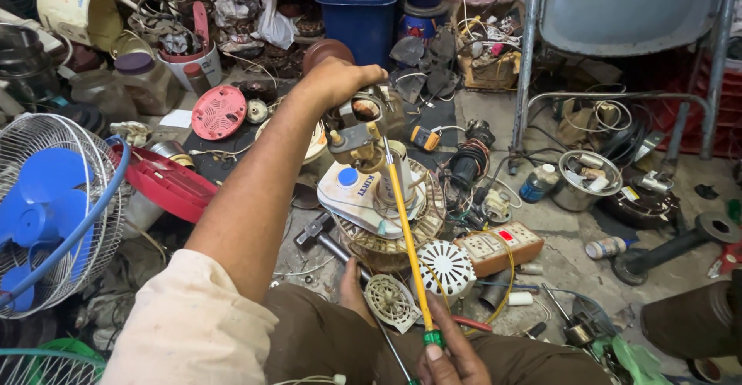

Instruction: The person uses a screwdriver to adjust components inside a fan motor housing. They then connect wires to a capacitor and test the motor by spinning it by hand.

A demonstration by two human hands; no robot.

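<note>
Head view: left hand [340, 83] clamped on fan motor [371, 188] top, amid floor [572, 238] clutter; right hand [452, 358] clamped on yellow screwdriver [406, 230], tip at motor's upper bracket. Likely loosening a screw; next calls for steady turning, motor braced.

Upright white fan motor [363, 192], slanted yellow screwdriver [406, 230]

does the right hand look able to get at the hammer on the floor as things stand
Probably not right away: the right hand is wrapped around the yellow screwdriver, so it is occupied. The hammer itself lies uncovered on the floor beside the white fan motor, under the outstretched left forearm.
</note>
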